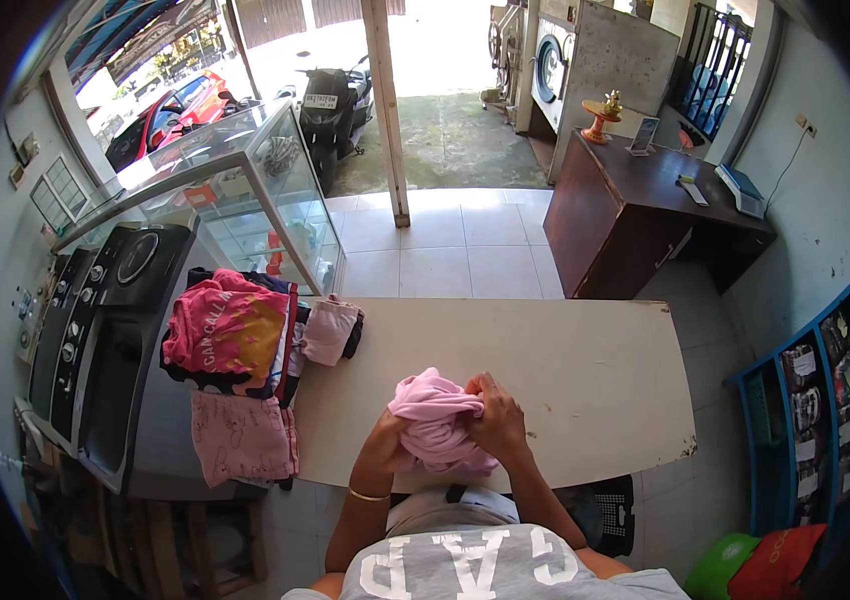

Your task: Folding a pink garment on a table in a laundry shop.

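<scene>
A bunched pink garment [436, 420] is gathered between my two hands over the near edge of the cream tabletop [582, 375]. My left hand [389, 442] grips its left side, with the fingers partly hidden by the cloth. On the right side, my right hand [496, 416] pinches a fold near the top. Left of them rises a stack of folded clothes with a printed pink shirt [226, 330] on top. Folded pink patterned cloth [245, 435] lies in front of that stack, and a small pile with a light pink piece [329, 330] sits beside it.
A twin-tub washing machine [113, 360] stands at the left, with a glass display case [245, 187] behind it. Beyond the table's far right is a dark wooden desk [620, 217]. Blue shelves [777, 420] holding packed bundles line the right. A black plastic crate [612, 514] sits under the near edge.
</scene>
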`<action>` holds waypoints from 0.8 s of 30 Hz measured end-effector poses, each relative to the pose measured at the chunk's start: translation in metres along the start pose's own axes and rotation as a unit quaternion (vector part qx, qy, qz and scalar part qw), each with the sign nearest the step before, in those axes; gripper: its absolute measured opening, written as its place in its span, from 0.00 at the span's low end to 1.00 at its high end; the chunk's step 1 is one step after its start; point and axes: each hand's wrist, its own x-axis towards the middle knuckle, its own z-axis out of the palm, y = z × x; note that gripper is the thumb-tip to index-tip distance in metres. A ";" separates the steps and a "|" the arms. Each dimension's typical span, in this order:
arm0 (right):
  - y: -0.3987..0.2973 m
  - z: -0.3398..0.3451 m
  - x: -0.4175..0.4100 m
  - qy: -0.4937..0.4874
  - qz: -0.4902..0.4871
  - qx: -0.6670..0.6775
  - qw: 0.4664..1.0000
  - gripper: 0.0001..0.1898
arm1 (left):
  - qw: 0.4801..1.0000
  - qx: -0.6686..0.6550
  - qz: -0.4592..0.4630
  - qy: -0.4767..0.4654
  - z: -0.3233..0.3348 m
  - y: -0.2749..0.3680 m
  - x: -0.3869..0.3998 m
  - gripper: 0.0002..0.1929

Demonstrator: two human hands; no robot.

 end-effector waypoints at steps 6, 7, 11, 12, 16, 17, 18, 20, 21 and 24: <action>0.031 0.002 0.005 -0.176 -0.002 0.379 0.908 0.15 | 0.961 0.277 0.019 0.000 0.002 0.007 0.000 0.27; 0.030 0.000 0.004 -0.208 -0.004 0.448 0.870 0.15 | 0.936 0.350 0.030 0.028 0.001 0.003 0.002 0.27; 0.019 -0.007 -0.002 -0.244 -0.021 0.529 0.813 0.13 | 0.862 0.494 0.067 0.091 -0.013 -0.008 0.008 0.26; 0.015 -0.008 -0.003 -0.221 -0.038 0.482 0.847 0.12 | 0.857 0.500 0.082 0.098 -0.018 -0.011 0.010 0.25; -0.003 -0.010 -0.005 -0.139 -0.047 0.300 0.943 0.11 | 0.908 0.393 0.098 0.110 -0.016 -0.017 0.010 0.24; -0.007 -0.012 -0.004 -0.107 -0.025 0.217 0.970 0.11 | 0.954 0.266 0.083 0.111 -0.006 -0.016 0.008 0.25; -0.010 -0.013 -0.004 -0.074 -0.002 0.131 0.989 0.11 | 0.983 0.134 0.067 0.111 0.002 -0.015 0.008 0.25; -0.007 -0.013 -0.004 -0.044 0.028 0.041 0.998 0.12 | 0.993 -0.004 0.042 0.113 0.008 -0.016 0.006 0.25; 0.000 -0.010 -0.004 -0.074 0.021 0.136 0.988 0.13 | 0.993 0.081 0.033 0.085 0.007 -0.013 0.003 0.26; 0.017 -0.004 0.001 -0.139 -0.007 0.411 0.901 0.15 | 0.942 0.334 0.007 -0.018 0.001 0.001 0.003 0.26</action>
